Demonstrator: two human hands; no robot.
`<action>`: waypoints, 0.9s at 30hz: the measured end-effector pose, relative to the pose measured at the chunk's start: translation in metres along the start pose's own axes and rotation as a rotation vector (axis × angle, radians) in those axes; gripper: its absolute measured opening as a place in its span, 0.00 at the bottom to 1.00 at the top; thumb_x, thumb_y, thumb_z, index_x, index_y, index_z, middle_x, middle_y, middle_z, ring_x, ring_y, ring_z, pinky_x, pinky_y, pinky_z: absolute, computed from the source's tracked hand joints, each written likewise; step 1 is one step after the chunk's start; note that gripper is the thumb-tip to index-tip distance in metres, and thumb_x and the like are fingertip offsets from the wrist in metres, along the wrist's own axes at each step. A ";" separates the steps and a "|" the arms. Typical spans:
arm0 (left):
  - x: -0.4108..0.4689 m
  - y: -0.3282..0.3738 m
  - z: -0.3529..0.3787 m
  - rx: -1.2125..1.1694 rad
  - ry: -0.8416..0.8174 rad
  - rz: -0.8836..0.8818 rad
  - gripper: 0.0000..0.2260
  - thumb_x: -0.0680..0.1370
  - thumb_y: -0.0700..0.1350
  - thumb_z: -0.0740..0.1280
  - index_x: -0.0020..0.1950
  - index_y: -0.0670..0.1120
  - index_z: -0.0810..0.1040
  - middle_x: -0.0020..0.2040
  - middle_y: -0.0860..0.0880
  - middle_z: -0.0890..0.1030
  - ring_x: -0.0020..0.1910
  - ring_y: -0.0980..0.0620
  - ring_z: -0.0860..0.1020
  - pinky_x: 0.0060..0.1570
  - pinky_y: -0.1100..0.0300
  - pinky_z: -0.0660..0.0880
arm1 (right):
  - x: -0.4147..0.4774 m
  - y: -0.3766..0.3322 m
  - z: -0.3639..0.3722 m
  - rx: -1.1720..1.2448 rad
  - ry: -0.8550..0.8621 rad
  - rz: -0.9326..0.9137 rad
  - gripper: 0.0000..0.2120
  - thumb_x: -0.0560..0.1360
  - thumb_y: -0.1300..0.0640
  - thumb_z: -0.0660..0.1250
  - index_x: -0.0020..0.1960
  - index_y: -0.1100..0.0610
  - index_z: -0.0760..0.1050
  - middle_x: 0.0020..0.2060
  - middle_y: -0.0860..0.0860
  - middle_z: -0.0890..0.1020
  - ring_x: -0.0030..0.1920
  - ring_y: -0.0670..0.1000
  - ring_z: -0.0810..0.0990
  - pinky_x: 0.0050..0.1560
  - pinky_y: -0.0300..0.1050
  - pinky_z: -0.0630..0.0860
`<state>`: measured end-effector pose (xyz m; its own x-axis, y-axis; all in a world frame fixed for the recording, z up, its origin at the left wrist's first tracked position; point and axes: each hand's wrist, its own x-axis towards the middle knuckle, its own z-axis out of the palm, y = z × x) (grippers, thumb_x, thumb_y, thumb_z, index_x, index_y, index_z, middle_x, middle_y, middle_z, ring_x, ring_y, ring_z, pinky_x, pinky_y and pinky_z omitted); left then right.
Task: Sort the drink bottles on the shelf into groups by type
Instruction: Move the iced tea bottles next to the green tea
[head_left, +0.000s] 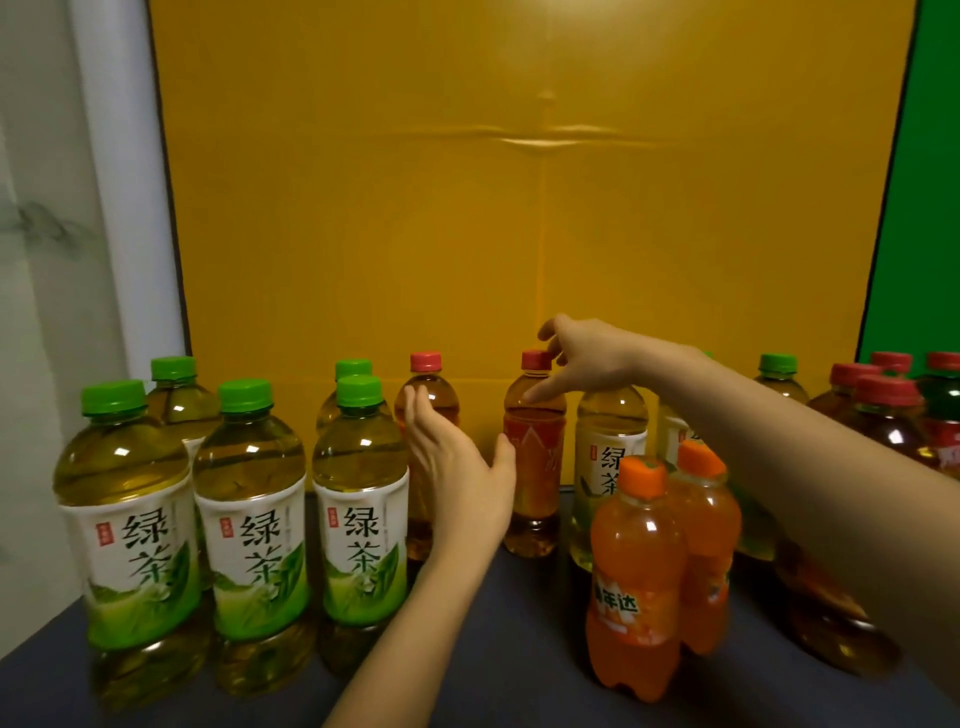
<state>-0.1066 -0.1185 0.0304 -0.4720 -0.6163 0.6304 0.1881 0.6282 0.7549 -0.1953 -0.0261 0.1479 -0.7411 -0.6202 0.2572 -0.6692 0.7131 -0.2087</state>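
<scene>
The red-capped tea bottle (534, 467), between the hands, is being taken at cap and shoulder by the right hand (587, 358), apparently pinched; the left hand (457, 478) is being held wide beside its label. Full and smooth, it is being judged heavy and slippery, so the neck is being favoured.

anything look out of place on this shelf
Yes: two red-cap bottles stand mid-row between green tea bottles, away from the red-cap group at far right. Everything is upright, and nothing looks spilled.
</scene>
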 end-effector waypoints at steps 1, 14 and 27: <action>0.003 -0.002 0.002 0.005 0.029 -0.016 0.39 0.73 0.41 0.69 0.74 0.40 0.46 0.77 0.42 0.49 0.76 0.46 0.47 0.73 0.56 0.47 | 0.005 0.001 0.000 -0.035 -0.044 -0.004 0.40 0.66 0.45 0.74 0.70 0.58 0.59 0.65 0.57 0.71 0.63 0.57 0.72 0.57 0.52 0.76; 0.032 -0.011 0.025 0.219 0.207 -0.121 0.39 0.71 0.39 0.70 0.75 0.40 0.50 0.74 0.41 0.57 0.73 0.44 0.53 0.71 0.54 0.54 | 0.045 0.004 0.000 -0.057 -0.350 -0.027 0.37 0.63 0.50 0.77 0.65 0.57 0.63 0.62 0.57 0.72 0.59 0.56 0.74 0.52 0.46 0.74; 0.035 -0.039 0.030 0.034 0.133 -0.203 0.34 0.69 0.44 0.74 0.69 0.42 0.59 0.64 0.40 0.71 0.63 0.41 0.72 0.57 0.52 0.71 | 0.043 0.004 0.005 -0.130 -0.135 -0.106 0.34 0.59 0.41 0.77 0.58 0.57 0.70 0.55 0.54 0.77 0.54 0.56 0.75 0.53 0.52 0.76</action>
<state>-0.1558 -0.1501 0.0179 -0.3794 -0.7870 0.4865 0.0710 0.4995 0.8634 -0.2301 -0.0513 0.1530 -0.6735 -0.7257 0.1406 -0.7375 0.6725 -0.0618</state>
